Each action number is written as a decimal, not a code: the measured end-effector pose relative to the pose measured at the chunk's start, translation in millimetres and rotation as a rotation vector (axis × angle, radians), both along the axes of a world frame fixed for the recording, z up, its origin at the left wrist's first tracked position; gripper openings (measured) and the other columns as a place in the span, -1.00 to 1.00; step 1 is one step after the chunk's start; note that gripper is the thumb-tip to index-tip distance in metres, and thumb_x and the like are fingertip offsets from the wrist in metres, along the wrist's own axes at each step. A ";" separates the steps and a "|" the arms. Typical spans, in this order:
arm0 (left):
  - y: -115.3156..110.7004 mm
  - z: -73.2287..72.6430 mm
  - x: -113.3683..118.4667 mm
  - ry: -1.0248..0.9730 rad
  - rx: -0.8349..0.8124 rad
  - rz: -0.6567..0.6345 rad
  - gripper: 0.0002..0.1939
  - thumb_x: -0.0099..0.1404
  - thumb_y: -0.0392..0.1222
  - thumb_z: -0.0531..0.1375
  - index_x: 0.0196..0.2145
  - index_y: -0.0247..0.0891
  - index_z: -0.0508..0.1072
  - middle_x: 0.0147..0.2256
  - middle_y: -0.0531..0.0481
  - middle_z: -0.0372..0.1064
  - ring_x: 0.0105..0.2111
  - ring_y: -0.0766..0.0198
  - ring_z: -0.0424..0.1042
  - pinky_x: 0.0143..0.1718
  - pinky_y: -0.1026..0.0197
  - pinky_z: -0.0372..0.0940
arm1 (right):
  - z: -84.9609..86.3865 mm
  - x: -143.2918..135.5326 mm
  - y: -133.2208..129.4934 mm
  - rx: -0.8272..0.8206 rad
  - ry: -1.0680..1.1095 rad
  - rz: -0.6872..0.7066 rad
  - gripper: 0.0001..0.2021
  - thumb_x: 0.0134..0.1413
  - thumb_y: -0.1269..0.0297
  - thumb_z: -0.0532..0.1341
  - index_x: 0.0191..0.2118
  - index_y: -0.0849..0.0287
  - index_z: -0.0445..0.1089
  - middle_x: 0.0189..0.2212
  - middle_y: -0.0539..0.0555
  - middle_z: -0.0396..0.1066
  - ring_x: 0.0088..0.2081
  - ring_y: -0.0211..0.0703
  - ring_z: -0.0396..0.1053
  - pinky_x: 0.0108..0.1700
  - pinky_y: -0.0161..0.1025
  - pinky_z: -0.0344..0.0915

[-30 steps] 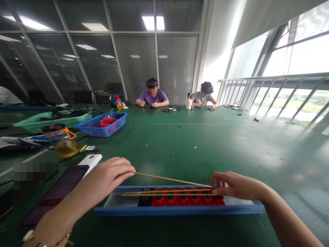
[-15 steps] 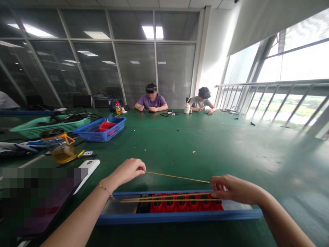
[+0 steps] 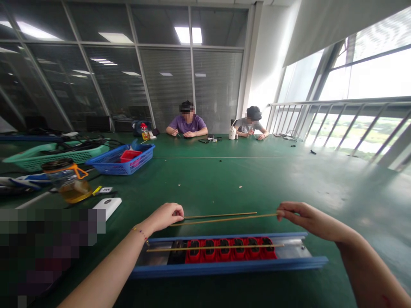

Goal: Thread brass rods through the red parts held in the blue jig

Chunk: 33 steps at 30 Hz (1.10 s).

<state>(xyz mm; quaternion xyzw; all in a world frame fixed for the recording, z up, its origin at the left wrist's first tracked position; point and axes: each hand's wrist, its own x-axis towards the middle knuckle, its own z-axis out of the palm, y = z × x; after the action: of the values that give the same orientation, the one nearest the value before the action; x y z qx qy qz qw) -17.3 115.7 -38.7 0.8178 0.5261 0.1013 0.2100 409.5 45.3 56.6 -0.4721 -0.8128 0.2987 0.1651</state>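
My left hand (image 3: 171, 215) pinches the left end of a thin wooden stick (image 3: 224, 214) behind the tray. My right hand (image 3: 290, 212) grips the right end of a second stick (image 3: 237, 219), whose left end reaches just below my left fingers. A third stick (image 3: 215, 247) lies lengthwise across a long blue-edged metal tray (image 3: 231, 267). Inside the tray, under that stick, sit a row of several red parts (image 3: 224, 255) with black centres and a black block (image 3: 176, 256) at their left.
Left on the green table (image 3: 199, 188) are a white device (image 3: 109, 207), a jar of yellow liquid (image 3: 72, 188), a blue basket (image 3: 123, 164) and a green basket (image 3: 54, 156). Two people (image 3: 186, 124) sit at the far side. A pixelated area covers the lower left.
My right hand has moved up and away from the tray, carrying one stick to behind it. One stick remains across the red parts. The left stick's right end has tilted up.
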 end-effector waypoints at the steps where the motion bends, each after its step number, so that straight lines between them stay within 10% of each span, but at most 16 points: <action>1: 0.1 0.1 0.1 -0.009 -0.021 0.001 -0.76 0.12 -0.02 0.08 -0.42 -0.22 0.43 -0.43 0.04 0.38 -0.43 0.30 0.34 -0.43 0.35 0.14 | -1.7 3.4 1.4 -0.006 -0.002 -0.015 -0.59 0.12 -0.04 -0.02 -0.32 0.18 0.39 -0.42 0.02 0.34 -0.39 -0.22 0.23 -0.36 -0.35 0.19; 16: -2.9 2.8 5.9 -0.019 -0.007 0.003 -0.59 0.14 0.16 0.02 -0.41 -0.22 0.44 -0.44 0.03 0.37 -0.46 0.31 0.31 -0.45 0.32 0.12 | -86.8 -29.0 48.2 0.118 -0.135 -0.061 -0.83 0.03 0.28 0.08 -0.29 0.17 0.37 -0.42 0.04 0.41 -0.40 -0.20 0.31 -0.34 -0.30 0.23; 33: -7.0 4.8 19.4 0.026 0.054 -0.038 -0.71 0.09 0.07 0.12 -0.39 -0.19 0.44 -0.38 0.02 0.34 -0.40 0.29 0.32 -0.41 0.32 0.15 | -99.5 -29.1 56.3 0.222 -0.264 -0.120 -0.78 0.00 0.45 0.03 -0.25 0.17 0.37 -0.30 0.08 0.38 -0.27 -0.16 0.34 -0.21 -0.28 0.23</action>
<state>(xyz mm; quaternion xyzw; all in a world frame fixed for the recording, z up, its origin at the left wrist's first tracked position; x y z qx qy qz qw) 2.0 108.7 -33.9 0.8343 0.5103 0.1009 0.1826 380.3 101.6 -42.9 -0.5337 -0.8258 0.1321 0.1255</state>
